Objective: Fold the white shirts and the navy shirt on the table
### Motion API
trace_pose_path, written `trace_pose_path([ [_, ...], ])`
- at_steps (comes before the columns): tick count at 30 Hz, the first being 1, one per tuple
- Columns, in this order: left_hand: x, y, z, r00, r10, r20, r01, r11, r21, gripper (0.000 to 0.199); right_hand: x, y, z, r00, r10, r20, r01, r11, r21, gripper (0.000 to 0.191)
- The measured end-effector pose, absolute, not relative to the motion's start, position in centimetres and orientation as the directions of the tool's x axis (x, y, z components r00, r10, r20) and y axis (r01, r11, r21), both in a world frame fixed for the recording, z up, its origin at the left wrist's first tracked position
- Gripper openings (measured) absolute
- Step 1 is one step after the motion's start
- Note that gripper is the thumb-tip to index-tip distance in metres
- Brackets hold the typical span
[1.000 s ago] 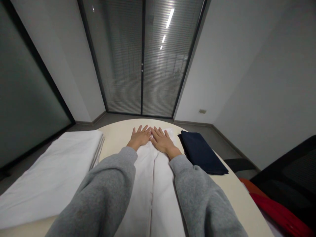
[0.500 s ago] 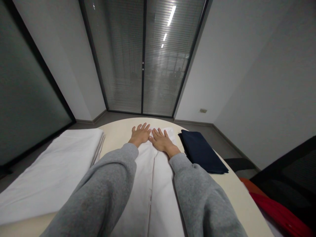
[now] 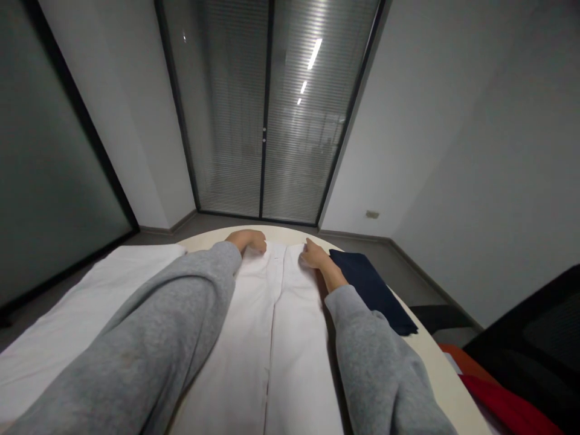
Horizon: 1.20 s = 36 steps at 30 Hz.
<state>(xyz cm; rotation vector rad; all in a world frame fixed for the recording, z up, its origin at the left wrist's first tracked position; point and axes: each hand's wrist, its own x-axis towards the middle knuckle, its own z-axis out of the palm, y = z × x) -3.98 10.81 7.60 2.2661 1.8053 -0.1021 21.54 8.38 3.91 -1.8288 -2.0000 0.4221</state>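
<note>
A long white garment (image 3: 294,338) with a seam down its middle lies lengthwise on the pale round table (image 3: 448,362). At its far left corner my left hand (image 3: 251,240) is closed on the edge, fingertips partly hidden. My right hand (image 3: 316,254) pinches the far right corner, thumb and fingers together. Between the two hands the garment's far edge is spread fairly straight near the table's far rim.
A folded white cloth (image 3: 104,302) lies at the left of the table. To the right is a folded navy cloth (image 3: 371,287). A dark chair (image 3: 539,332) stands at the right, with red fabric (image 3: 507,399) near it.
My hands were flat and close together on the garment. They have moved apart to its far corners and closed there. The garment's far end is spread wider and the view has tilted up slightly.
</note>
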Motion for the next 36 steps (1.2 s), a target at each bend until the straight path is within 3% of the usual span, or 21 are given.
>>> trace_pose_path([
  [6,-5.4,10.2,10.6,0.357,0.903,-0.240,0.930,-0.320,0.179,0.047,20.4,9.1,3.8,-0.084,0.992,0.094,0.686,0.126,-0.716,0.085],
  [12,-7.8,8.6,13.1,0.435,0.894,-0.107,0.885,-0.403,0.235,0.029,19.8,7.6,5.8,-0.103,0.988,0.116,0.508,0.153,-0.847,0.046],
  [16,-8.6,7.0,14.6,0.402,0.915,0.039,0.901,-0.403,0.161,0.024,19.6,6.6,9.0,-0.064,0.970,0.236,0.520,0.234,-0.821,0.043],
  [20,-8.9,3.2,16.7,0.412,0.905,0.111,0.903,-0.421,0.081,0.019,19.4,3.0,11.7,-0.075,0.918,0.390,0.607,0.352,-0.713,0.030],
  [25,-9.0,-6.1,19.1,0.479,0.862,0.168,0.878,-0.474,-0.068,0.022,20.1,-5.5,13.1,-0.302,0.820,0.486,0.713,0.533,-0.456,0.010],
  [32,-7.8,-24.6,18.0,0.562,0.751,0.346,0.826,-0.488,-0.281,0.018,22.7,-20.8,13.8,-0.564,0.673,0.479,0.705,0.694,-0.145,0.035],
  [36,-7.4,-34.7,14.0,0.597,0.653,0.467,0.801,-0.523,-0.293,0.014,24.4,-30.3,12.3,-0.666,0.528,0.527,0.614,0.789,-0.016,0.051],
])
